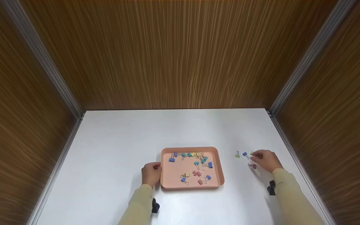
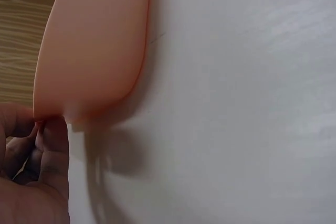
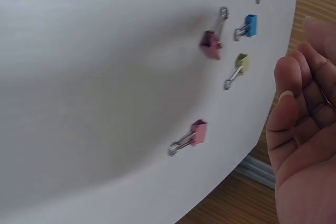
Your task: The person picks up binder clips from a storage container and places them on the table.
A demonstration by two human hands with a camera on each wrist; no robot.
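My left hand (image 1: 151,173) pinches the left rim of a shallow pink tray (image 1: 174,172) between thumb and fingers; the left wrist view shows this grip at the tray's wall (image 2: 94,40). Inside the tray lie several small binder clips, among them a blue clip (image 1: 210,164) and a teal clip (image 1: 197,163). Over at the right, my right hand (image 1: 266,160) hovers beside loose binder clips, its fingers bent loosely with nothing visible between them. Nearby are a yellow clip (image 3: 242,62), a blue clip (image 3: 251,25), a dark red clip (image 3: 211,45) and a pink clip (image 3: 199,132).
Another yellow clip (image 1: 237,155) lies leftmost among the loose ones. The white tabletop (image 1: 120,134) is bounded by a wood-grain back wall (image 1: 180,62) and side walls with grey metal rails (image 1: 292,153). Black wrist devices sit on both sleeves.
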